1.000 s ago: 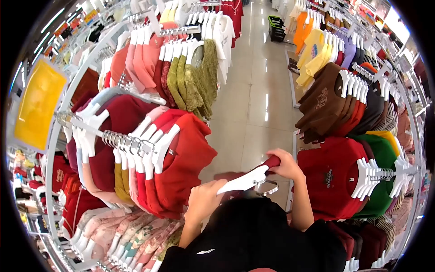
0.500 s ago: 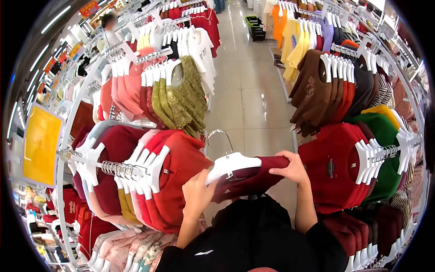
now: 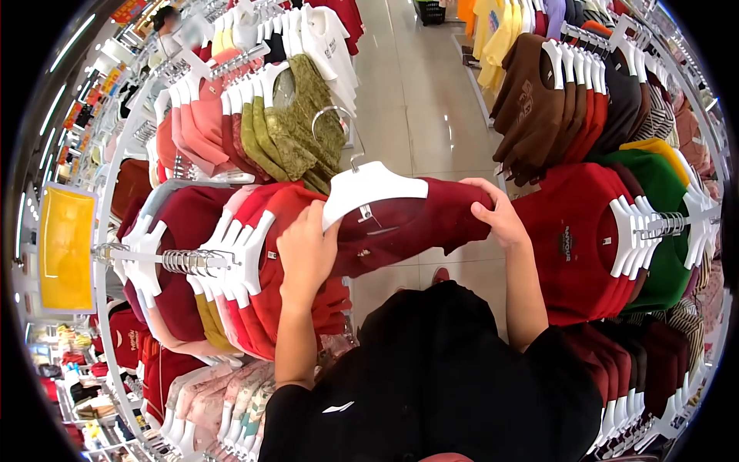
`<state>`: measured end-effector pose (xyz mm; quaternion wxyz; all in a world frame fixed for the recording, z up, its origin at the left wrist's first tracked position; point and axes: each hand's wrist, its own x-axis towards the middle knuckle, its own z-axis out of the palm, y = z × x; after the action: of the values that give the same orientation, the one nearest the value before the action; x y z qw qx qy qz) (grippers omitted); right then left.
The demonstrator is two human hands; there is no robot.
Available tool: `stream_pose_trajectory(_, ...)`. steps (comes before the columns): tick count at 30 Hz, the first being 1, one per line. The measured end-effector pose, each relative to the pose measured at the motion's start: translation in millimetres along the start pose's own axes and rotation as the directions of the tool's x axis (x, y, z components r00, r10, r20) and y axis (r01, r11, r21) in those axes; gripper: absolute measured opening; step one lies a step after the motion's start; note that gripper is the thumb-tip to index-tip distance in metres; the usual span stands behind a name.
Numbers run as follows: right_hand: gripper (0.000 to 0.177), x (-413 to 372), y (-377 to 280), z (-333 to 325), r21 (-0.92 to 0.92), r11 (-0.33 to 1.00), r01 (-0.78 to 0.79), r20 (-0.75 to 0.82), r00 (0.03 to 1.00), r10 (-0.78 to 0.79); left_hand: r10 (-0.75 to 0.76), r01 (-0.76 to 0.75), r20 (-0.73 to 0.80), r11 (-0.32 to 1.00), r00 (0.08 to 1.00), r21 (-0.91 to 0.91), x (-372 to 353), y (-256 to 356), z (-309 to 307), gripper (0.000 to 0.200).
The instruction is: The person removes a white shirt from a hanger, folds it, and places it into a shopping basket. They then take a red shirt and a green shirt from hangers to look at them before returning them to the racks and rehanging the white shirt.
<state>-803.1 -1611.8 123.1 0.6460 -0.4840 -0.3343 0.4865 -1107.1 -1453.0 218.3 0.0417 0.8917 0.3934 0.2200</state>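
Observation:
Between my two hands a dark maroon sweater (image 3: 431, 219) hangs on a white hanger (image 3: 377, 187), held out in front of my body. Its metal hook points up and away from me. My left hand (image 3: 305, 250) is closed around the left shoulder of the hanger and the cloth there. At the other shoulder my right hand (image 3: 499, 213) grips the maroon fabric, thumb on top. A small tag shows inside the neckline. Just left of my left hand hang red sweaters (image 3: 286, 208) on a rail; to the right of my right hand is a red sweater with dark print (image 3: 566, 246).
Clothes racks line both sides of a tiled aisle (image 3: 392, 92). Olive lace tops (image 3: 308, 115) hang ahead on the left, brown tops (image 3: 527, 108) ahead on the right. A yellow sign (image 3: 67, 248) stands at far left. A person (image 3: 165, 23) is in the distance.
Both hands have raised the sweater and hanger farther out from my body, and more of the maroon front shows. The hook has moved up and left. My view has tilted downward.

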Motion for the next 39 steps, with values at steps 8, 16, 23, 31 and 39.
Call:
stream_pose_trajectory(8,0.091,-20.1,15.8,-32.3,0.622,0.776,-0.104,0.246,0.967,-0.068,0.129,-0.130,-0.074,0.991,0.989,-0.018,22.9,33.0,-58.2,0.019)
stream_pose_trajectory(16,0.075,1.1,-49.7,30.7,0.548,0.816,-0.185,0.284,0.958,0.026,0.228,-0.247,-0.107,0.938,0.968,-0.242,47.0,76.5,-81.9,0.025)
stream_pose_trajectory(23,0.072,-30.2,14.0,81.3,0.432,0.841,-0.326,0.408,0.902,0.140,0.167,-0.169,-0.038,0.983,0.985,-0.068,85.7,41.8,-22.8,0.024)
stream_pose_trajectory(31,0.068,-48.3,26.1,68.5,0.388,0.845,-0.369,0.435,0.881,0.185,0.079,-0.069,0.117,0.994,0.990,-0.090,83.9,38.4,29.5,0.027)
stream_pose_trajectory(39,0.065,-65.5,21.8,37.4,0.371,0.852,-0.369,0.420,0.885,0.201,0.114,-0.104,0.110,0.991,0.987,-0.090,93.9,78.8,30.1,0.025)
